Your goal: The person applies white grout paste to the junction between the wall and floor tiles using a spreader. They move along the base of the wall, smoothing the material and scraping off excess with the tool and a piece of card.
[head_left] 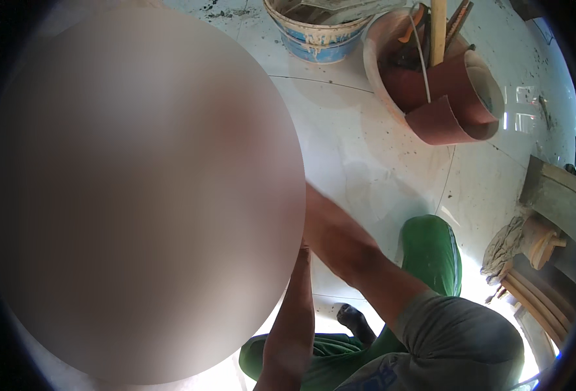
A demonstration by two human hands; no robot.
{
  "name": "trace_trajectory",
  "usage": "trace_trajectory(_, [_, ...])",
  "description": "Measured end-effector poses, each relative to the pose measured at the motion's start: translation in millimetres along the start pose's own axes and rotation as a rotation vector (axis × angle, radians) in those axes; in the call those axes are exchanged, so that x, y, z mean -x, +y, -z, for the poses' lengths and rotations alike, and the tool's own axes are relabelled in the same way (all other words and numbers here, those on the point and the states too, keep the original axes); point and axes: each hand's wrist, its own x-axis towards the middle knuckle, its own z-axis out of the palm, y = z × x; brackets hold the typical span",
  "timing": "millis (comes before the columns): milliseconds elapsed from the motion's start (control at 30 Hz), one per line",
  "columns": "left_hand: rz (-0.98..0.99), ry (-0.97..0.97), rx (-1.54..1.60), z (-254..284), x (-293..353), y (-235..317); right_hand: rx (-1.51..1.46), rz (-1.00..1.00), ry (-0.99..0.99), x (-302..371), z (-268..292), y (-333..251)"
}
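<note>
A large blurred oval covers the left half of the head view, and both of my hands are hidden behind it. My right forearm [343, 238] reaches up and left from a grey sleeve [444, 326] into the oval. Rising from the lower edge, my left forearm [289, 326] goes in at nearly the same spot, close beside the right one. Fingers, and anything they hold or touch, cannot be made out. My knees in green trousers [431, 254] are bent below and right of the arms.
A smeared blue bucket [320, 51] stands at the far side. Right of it, a round basin [380, 72] holds a wooden stick [438, 32] and a curled reddish-brown sheet [434, 120]. Grey cloth [504, 247] and wooden pieces [539, 303] lie at the right on pale tiles [340, 137].
</note>
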Motion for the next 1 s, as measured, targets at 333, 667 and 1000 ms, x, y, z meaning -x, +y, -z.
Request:
trace_trajectory(333, [0.068,-0.044,-0.047,-8.7,-2.6,-13.2,-0.159,-0.086,-0.065,-3.2,0.4,-12.7])
trace_trajectory(667, [0.068,-0.043,-0.024,-3.6,-2.4,-1.4,-0.127,-0.024,-0.141,-18.0,9.3,-20.2])
trace_trajectory(1000, [0.061,-0.025,0.001,2.0,-4.5,4.8,-0.241,-0.240,-0.275,-25.9,17.6,-26.0])
